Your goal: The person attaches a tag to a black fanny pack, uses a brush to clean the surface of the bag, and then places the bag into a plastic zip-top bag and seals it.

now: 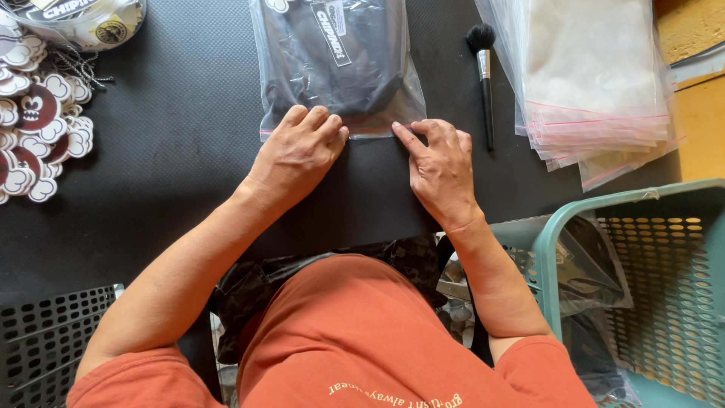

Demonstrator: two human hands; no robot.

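Seen from the head camera, a clear zip bag [336, 64] holding a folded black garment lies flat on the dark bench [181, 151], directly beyond the person's two hands and reaching away toward the far edge. Its sealing strip, edged with a thin red line, is the bag's near side and runs left to right, squarely across the line of the forearms.

The left hand [298, 155] rests knuckles-up on the left part of that strip, fingers curled and pressing down on the plastic. The right hand [440, 168] sits just beside the strip's right end, its index finger and thumb meeting at the seal. Neither hand is clamped around the bag, and the two are apart, with a short stretch of strip bare between them. Both are about equally near the bag.

Right of the bag lies a black make-up style brush [484, 75], its handle pointing near; further right, a stack of empty clear bags [596, 83]. A teal plastic basket [642, 257] stands at near right. Round cartoon-faced tags [34, 125] are heaped at far left.
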